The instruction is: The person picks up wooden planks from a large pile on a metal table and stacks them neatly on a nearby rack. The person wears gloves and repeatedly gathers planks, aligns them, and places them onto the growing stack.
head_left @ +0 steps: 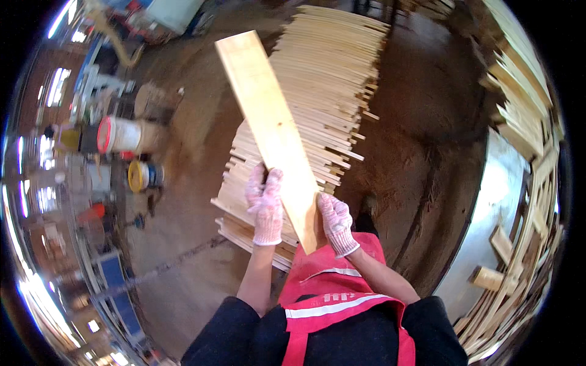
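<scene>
Gripping opposite edges of a pale wooden board (276,128), the left hand (265,204) and right hand (336,223) (both in pinkish-white knit gloves (267,227)) hold it aslant above a long row of wooden slats (332,61), its near end beside the red apron (360,279), far end leaning left.

Red apron (323,285), seemingly knit gloves (267,213)

Pale yellow board (271,116) — mottled pink-and-white gloves (267,210) — red apron (310,279) with white stripe (336,307), black sleeves (220,329)
</scene>
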Demonstrator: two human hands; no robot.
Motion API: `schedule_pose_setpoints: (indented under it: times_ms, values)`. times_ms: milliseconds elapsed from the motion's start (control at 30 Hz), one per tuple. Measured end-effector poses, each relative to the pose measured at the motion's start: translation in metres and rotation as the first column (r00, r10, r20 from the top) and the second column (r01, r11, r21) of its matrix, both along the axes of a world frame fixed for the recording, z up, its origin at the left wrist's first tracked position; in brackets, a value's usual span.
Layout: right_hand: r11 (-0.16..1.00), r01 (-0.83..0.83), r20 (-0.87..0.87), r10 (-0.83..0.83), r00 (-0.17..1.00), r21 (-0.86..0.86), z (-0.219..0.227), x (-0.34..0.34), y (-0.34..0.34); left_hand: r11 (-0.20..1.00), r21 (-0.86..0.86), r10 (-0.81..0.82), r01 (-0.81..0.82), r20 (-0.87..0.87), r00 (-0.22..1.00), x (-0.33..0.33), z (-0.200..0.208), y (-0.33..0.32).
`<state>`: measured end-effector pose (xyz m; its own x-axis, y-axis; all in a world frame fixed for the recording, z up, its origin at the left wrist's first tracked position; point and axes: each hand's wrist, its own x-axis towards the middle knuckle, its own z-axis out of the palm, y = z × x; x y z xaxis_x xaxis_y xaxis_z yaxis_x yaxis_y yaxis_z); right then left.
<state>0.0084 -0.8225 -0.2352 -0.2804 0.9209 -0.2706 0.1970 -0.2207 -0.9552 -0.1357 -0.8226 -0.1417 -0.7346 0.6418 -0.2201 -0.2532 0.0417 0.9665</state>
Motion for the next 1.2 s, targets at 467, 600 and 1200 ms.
schedule_pose_setpoints:
  times_ms: [467,600,1200]
  values:
    - [0.151,-0.961,0.309,0.948,0.074,-0.233,-0.071,-0.039,-0.103,0.862,-0.498,0.371,-0.098,0.488,0.790,-0.109,-0.285,-0.316]
    - [0.574,-0.730,0.472,0.794,0.384,-0.372,-0.094,0.034,-0.064,0.392,-0.910,-0.342,0.137,-0.005,0.940,-0.169,-0.392,-0.392]
    - [0.855,0.420,0.929,-0.363,0.067,0.304,-0.031,0.417,0.112,0.402,-0.840,-0.510,0.365,0.125,0.851,-0.012,-0.375,-0.086]
